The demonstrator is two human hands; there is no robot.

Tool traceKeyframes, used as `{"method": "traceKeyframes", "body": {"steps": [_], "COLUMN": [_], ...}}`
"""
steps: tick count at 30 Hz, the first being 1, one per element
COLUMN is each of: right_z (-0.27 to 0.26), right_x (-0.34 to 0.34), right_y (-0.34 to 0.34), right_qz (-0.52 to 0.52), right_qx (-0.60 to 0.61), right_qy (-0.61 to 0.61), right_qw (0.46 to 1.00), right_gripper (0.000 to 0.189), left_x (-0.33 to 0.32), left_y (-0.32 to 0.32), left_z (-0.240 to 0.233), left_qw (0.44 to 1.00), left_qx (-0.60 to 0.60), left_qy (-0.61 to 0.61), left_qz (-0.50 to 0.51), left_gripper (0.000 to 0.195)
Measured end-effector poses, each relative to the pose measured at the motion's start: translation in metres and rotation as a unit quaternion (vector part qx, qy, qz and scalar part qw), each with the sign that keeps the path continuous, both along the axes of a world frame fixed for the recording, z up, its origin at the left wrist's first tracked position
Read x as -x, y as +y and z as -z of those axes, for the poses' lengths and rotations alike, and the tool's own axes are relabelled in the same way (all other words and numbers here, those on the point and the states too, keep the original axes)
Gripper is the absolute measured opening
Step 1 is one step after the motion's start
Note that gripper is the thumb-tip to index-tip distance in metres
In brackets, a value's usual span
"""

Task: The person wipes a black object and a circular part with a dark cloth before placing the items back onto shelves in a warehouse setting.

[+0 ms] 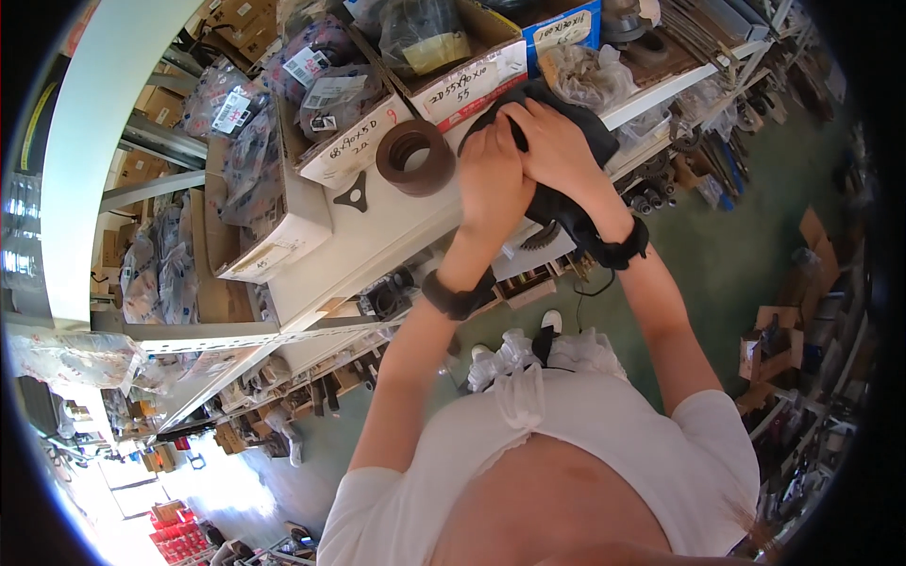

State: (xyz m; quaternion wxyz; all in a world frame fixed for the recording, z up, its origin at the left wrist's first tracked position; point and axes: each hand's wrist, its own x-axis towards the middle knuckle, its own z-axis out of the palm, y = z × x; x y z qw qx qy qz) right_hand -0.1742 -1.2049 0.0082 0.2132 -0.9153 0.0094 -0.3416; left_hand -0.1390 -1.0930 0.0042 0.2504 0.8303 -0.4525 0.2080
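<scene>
My left hand [495,173] and my right hand [555,145] meet over a limp black bag [600,138] at the shelf's front edge. The fingers of both hands are bent into its gathered material; whether it is plastic or cloth I cannot tell. Part of the bag hangs below the edge, between my wrists. Whatever it may contain is hidden. Just left of my left hand lies a stack of brown ring-shaped seals [416,159], apart from the hand. A flat, dark three-armed piece [352,194] rests on the shelf further left.
Behind the hands stand open cardboard boxes [467,88] with handwritten sizes, holding bagged parts. A clear plastic bag [587,74] lies beyond the black bag. The white shelf [396,219] has lower tiers with gears and rods. Another cardboard box [771,347] stands at right.
</scene>
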Motion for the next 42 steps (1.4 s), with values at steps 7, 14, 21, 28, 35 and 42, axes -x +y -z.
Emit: {"method": "traceKeyframes", "body": {"steps": [7, 14, 21, 28, 35, 42], "right_z": [-0.005, -0.001, -0.005, 0.000, 0.021, 0.033], "right_x": [0.002, 0.020, -0.004, -0.006, 0.020, 0.026], "right_y": [0.012, 0.024, 0.006, 0.010, 0.042, 0.083], "right_qz": [-0.149, -0.143, -0.117, -0.065, 0.017, 0.020], "right_qx": [-0.028, -0.086, -0.015, -0.022, 0.006, -0.039], "right_qy": [0.017, 0.005, 0.067, -0.019, -0.131, -0.129], "right_qw": [0.988, 0.986, 0.991, 0.997, 0.991, 0.991], "right_gripper": [0.022, 0.020, 0.025, 0.022, 0.022, 0.023], "left_x": [0.024, 0.028, 0.009, 0.003, 0.023, 0.031], "left_y": [0.022, 0.033, 0.010, 0.011, 0.034, 0.075], "left_z": [0.001, 0.013, 0.014, 0.014, 0.015, 0.014], "left_qw": [0.987, 0.968, 0.973, 0.989, 0.986, 0.989], "left_qx": [-0.008, -0.040, -0.005, 0.020, 0.072, 0.100], "left_qy": [-0.118, -0.205, -0.162, -0.120, -0.141, -0.104], "left_qz": [-0.110, -0.137, -0.162, -0.081, -0.042, -0.021], "left_gripper": [0.043, 0.042, 0.044, 0.046, 0.035, 0.033]}}
